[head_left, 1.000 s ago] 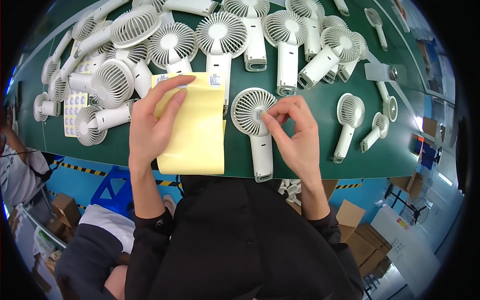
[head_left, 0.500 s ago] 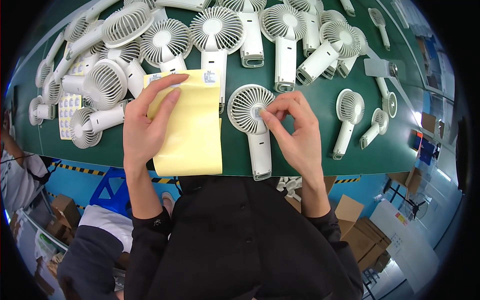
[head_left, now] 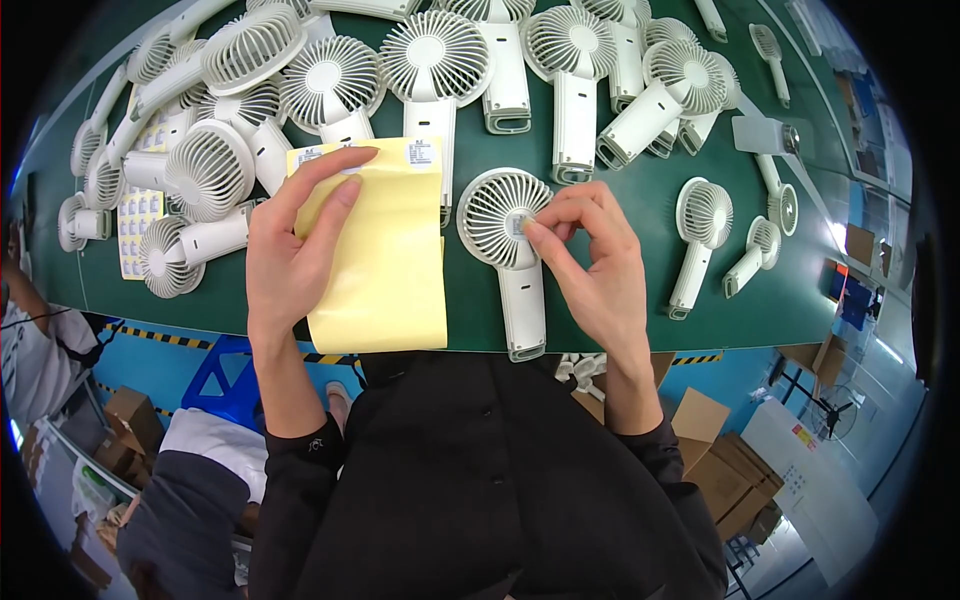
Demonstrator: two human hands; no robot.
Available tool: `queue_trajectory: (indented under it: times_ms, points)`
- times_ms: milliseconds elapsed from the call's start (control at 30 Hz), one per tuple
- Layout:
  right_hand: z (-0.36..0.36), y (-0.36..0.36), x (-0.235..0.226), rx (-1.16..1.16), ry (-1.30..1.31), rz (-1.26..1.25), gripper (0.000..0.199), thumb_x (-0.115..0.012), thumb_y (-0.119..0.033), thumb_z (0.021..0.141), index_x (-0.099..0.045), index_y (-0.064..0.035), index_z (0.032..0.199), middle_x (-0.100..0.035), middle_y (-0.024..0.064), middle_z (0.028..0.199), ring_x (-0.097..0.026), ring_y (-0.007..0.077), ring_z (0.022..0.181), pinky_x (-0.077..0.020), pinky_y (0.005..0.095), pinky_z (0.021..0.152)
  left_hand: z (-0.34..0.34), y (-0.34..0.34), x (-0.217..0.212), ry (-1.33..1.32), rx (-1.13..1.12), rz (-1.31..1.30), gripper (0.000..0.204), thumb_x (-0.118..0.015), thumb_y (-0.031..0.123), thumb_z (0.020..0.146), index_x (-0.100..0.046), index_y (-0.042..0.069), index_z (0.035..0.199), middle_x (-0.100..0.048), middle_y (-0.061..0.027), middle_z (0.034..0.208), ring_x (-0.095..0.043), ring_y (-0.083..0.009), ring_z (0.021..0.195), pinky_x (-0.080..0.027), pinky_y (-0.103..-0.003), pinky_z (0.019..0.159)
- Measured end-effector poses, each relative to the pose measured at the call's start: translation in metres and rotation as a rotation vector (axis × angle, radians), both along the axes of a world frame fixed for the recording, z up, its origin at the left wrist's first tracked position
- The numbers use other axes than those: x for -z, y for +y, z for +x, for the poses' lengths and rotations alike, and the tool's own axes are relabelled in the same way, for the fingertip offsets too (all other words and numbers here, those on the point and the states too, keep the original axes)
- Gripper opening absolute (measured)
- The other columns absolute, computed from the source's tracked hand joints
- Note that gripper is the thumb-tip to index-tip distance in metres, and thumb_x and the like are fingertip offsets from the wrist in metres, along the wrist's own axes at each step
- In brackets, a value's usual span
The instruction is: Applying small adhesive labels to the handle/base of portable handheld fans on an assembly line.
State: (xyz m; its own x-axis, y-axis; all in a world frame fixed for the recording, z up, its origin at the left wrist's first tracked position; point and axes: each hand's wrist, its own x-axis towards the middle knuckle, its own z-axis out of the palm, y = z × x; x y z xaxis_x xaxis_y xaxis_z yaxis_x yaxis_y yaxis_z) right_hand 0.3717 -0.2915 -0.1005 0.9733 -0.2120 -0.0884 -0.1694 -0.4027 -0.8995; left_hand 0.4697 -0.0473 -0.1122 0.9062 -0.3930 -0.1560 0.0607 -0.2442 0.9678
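The parted left hand [head_left: 292, 240] seemingly steadies the label sheet [head_left: 385, 265]; the right hand [head_left: 592, 250] pinches a sticker [head_left: 519, 224] at the handheld fan [head_left: 521, 300].

Green tabletop [head_left: 780, 315]: evenly bright, white glare by its right edge
Yellow sheet [head_left: 385, 270]: lightly shiny along its lower curl
Right hand [head_left: 592, 262]: fairly sharp, softly shaded
Picture rim: blackened, straight edges bowed, detail soft
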Motion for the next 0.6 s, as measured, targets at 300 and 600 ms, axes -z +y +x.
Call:
queue_trajectory:
  times_ms: [300,600]
  points:
    - [-0.0014,0.0004,0.0026,0.001,-0.004,-0.016,0.006,-0.069,0.003,0.083,-0.064,0.0013,0.086,-0.055,0.0039,0.092,-0.048,0.0101,0.074,-0.0418,0.0236,0.069,-0.001,-0.0008,0.0,-0.007,-0.002,0.011,0.023,-0.058,0.007,0.096,-0.065,0.001,0.118,-0.068,-0.0061,0.107,-0.061,-0.0081,0.09,-0.049,-0.021,0.079]
    - [-0.0011,0.0063,0.002,-0.006,-0.057,-0.132,0.009,-0.07,0.003,0.082,-0.062,0.0006,0.086,-0.054,0.005,0.09,-0.049,0.012,0.072,-0.0423,0.0255,0.064,-0.0008,-0.0016,0.0044,-0.055,-0.017,0.004,0.023,-0.057,0.006,0.096,-0.066,0.003,0.117,-0.069,-0.0053,0.097,-0.061,-0.0063,0.079,-0.048,-0.021,0.07]
